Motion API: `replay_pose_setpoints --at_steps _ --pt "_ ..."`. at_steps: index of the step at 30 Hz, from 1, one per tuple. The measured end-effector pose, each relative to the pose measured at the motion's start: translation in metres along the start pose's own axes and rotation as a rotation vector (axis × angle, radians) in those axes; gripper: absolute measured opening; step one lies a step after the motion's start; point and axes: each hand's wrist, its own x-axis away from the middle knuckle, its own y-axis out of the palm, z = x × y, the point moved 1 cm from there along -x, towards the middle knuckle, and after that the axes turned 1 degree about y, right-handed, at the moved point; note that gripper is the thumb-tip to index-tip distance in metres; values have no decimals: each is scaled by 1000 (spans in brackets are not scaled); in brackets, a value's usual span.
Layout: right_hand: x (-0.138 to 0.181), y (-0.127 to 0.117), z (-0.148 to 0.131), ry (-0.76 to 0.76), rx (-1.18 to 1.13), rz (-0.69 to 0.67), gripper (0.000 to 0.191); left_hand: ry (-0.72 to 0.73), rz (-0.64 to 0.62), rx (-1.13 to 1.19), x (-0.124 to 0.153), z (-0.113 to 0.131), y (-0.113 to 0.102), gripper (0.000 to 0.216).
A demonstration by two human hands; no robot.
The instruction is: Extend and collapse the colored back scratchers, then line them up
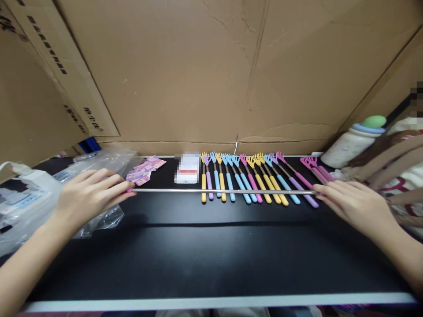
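Observation:
A back scratcher with its thin metal telescopic rod (172, 190) drawn out long stretches level between my two hands, above the black table. My left hand (95, 189) is closed around one end, where a bit of pink shows at the fingertips. At the other end my right hand (353, 200) is closed too, its fingers hiding what they grip. Behind the rod lies a row of several back scratchers with yellow (223, 187), blue (231, 187), purple (307, 196) and pink handles (254, 188), claws pointing away. More pink claws (308, 162) lie just beyond my right hand.
Clear plastic bags (109, 220) and a white power strip (36, 189) are at the left. Small pink-purple cards (147, 169) and a white label stack (187, 169) lie at the back. A white bottle (350, 145) stands right, near another person's sleeve (406, 163). Cardboard (198, 79) walls the back.

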Motion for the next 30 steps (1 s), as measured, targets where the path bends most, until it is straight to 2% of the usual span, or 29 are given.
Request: replay_pose_setpoints --at_steps 6,9,12,16,19,22,27,30 --pt "17 11 7 196 -268 -182 44 -135 -49 125 19 3 8 29" --pt "15 11 8 213 -289 -185 46 -136 -48 229 20 6 12 32" --pt "-3 3 -12 174 -317 -152 42 -100 -11 304 5 17 12 32" --pt "-44 -18 -70 -12 -426 -103 29 0 125 402 -37 46 1 29" --pt "-65 -30 -100 -17 -400 -6 28 -42 103 434 -61 62 -6 29" --pt "-70 -36 -105 -15 -400 9 28 -70 58 490 -64 69 -10 33" --pt "-67 -39 -101 -38 -504 -46 27 -129 -65 619 -50 74 -13 36" --pt "-69 -41 -108 -62 -545 -67 30 -122 -78 690 -52 81 -18 38"
